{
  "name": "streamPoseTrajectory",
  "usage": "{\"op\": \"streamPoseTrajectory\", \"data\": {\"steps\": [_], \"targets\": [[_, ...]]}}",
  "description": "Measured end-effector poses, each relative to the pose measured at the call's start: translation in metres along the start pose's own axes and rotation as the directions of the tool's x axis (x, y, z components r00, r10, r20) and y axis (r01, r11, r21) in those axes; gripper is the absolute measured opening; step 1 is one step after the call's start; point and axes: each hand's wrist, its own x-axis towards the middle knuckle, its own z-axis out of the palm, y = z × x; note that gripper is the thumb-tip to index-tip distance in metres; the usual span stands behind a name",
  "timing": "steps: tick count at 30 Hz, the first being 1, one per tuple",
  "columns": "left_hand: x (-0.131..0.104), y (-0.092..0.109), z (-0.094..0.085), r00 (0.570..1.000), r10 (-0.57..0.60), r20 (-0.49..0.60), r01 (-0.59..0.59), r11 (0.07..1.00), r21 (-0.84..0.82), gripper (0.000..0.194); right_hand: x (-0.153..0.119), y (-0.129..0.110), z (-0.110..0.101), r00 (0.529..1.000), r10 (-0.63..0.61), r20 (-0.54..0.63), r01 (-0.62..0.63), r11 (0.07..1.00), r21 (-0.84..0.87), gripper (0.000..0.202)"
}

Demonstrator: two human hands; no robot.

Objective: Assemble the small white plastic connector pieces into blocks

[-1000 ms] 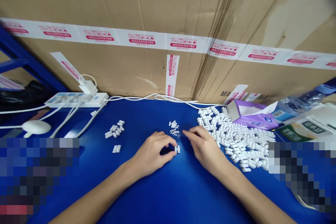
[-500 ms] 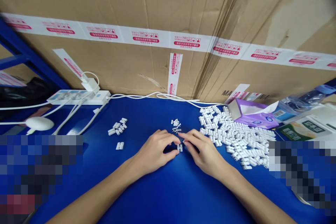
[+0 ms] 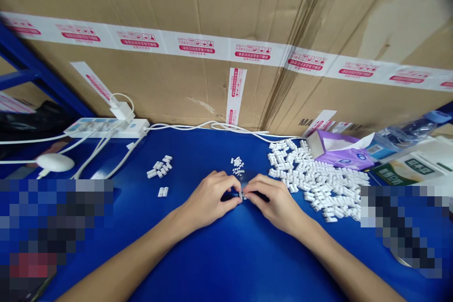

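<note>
A small white plastic connector block (image 3: 242, 195) sits at the middle of the blue table, pinched from the left by the thumb and index finger of my left hand (image 3: 212, 197). At its right edge, the thumb and fingertips of my right hand (image 3: 274, 199) are closed on it; whether they also hold a tiny part is hidden. Just beyond the fingers lies a little heap of tiny white parts (image 3: 237, 165). Over to the left are a loose group of white connector blocks (image 3: 160, 167) and one separate block (image 3: 163, 192).
A large spread of white connector blocks (image 3: 318, 180) covers the table's right side. Behind it stand a purple tissue pack (image 3: 341, 153) and a plastic bottle (image 3: 406, 134). A power strip (image 3: 106, 128) with white cables lies at the back left, against tall cardboard (image 3: 177, 85).
My right hand has moved slightly left, and its fingertips now meet the connector block. My left hand keeps its pinch on the block. The camera view has shifted a little.
</note>
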Motion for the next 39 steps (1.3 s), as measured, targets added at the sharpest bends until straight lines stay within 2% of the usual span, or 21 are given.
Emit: {"op": "streamPoseTrajectory", "data": {"steps": [10,22,30,39], "targets": [[-0.0001,0.0002,0.0001,1.000,0.009,-0.001,-0.009,1.000,0.016,0.012,-0.0012,-0.0021,-0.0045,0.998,-0.052,0.024,0.054,0.994,-0.091,0.017],[-0.0008,-0.0007,-0.0001,1.000,0.008,-0.012,-0.008,1.000,0.015,0.010,-0.0032,-0.0052,-0.0030,0.989,-0.100,0.106,0.121,0.971,-0.209,0.015],[0.0001,0.0008,-0.0014,1.000,-0.010,-0.002,0.010,1.000,0.023,0.011,-0.0027,-0.0075,-0.0043,0.997,-0.049,0.056,0.059,0.981,-0.187,0.014],[0.0004,0.0007,-0.0008,1.000,0.016,-0.014,-0.016,0.999,0.030,0.014,-0.0004,-0.0044,0.0031,0.996,-0.085,0.038,0.089,0.990,-0.113,0.010]]}}
